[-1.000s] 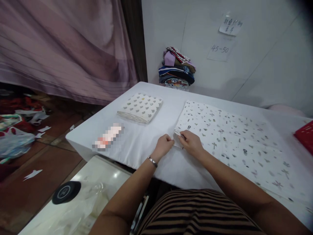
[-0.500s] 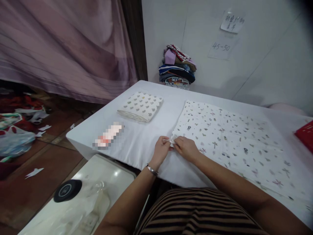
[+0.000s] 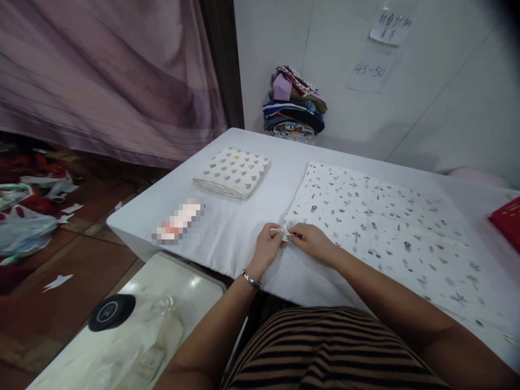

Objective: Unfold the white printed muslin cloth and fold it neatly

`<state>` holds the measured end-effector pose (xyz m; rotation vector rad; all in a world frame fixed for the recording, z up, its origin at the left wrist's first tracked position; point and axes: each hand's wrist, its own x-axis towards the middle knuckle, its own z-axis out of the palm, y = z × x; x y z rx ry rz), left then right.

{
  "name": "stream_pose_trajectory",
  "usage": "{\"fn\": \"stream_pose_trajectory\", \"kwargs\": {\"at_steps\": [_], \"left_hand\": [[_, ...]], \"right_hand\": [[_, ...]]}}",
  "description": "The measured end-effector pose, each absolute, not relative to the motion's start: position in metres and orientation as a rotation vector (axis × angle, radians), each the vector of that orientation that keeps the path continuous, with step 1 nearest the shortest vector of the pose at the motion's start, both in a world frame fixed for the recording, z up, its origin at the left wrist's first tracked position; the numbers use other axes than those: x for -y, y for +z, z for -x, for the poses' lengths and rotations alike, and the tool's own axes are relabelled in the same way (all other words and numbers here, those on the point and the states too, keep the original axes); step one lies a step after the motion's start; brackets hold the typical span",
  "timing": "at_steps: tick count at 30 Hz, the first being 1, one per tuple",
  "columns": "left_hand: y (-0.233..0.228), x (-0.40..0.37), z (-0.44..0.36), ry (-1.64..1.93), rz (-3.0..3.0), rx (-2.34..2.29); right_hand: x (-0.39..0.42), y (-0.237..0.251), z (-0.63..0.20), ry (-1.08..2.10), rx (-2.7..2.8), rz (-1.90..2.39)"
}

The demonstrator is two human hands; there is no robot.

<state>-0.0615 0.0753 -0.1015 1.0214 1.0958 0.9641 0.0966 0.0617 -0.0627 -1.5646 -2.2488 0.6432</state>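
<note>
A white cloth printed with small plants and figures (image 3: 377,227) lies spread flat over the right part of the white-covered table (image 3: 227,254). At its near left corner, my left hand (image 3: 268,244) pinches the gathered edge between thumb and fingers. Close beside it, my right hand (image 3: 311,241) is closed on the same corner, which bunches up between the two hands. To the left of the hands sits a folded cream cloth with grey motifs (image 3: 233,172), touched by neither.
A blurred-out pinkish item (image 3: 179,221) lies near the table's left edge. Below stands a white surface with a round black object (image 3: 111,312) and clear plastic. A stack of folded fabrics (image 3: 294,105) is behind the table. Something red (image 3: 506,222) sits at the right edge.
Both hands stay at the cloth's corner. My right hand has shifted slightly right, and more of the bunched corner shows between the hands. The whole view has tilted a little.
</note>
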Motion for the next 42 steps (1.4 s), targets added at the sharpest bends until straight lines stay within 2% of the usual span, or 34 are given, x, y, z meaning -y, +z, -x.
{"fn": "stream_pose_trajectory", "kwargs": {"at_steps": [12,24,34,42], "left_hand": [[-0.096,-0.074,0.066,0.964,-1.234,-1.169],[-0.106,-0.073,0.067,0.975,-1.306,-1.150],[-0.098,-0.072,0.062,0.985,-1.116,-1.121],[-0.096,-0.072,0.061,0.998,-1.054,-1.124]], "right_hand": [[-0.061,-0.065,-0.087,0.388,2.305,1.597],[-0.065,-0.071,-0.093,0.603,2.225,1.504],[-0.065,-0.073,-0.098,0.766,2.025,1.479],[-0.062,-0.072,-0.098,0.681,2.026,1.498]]}}
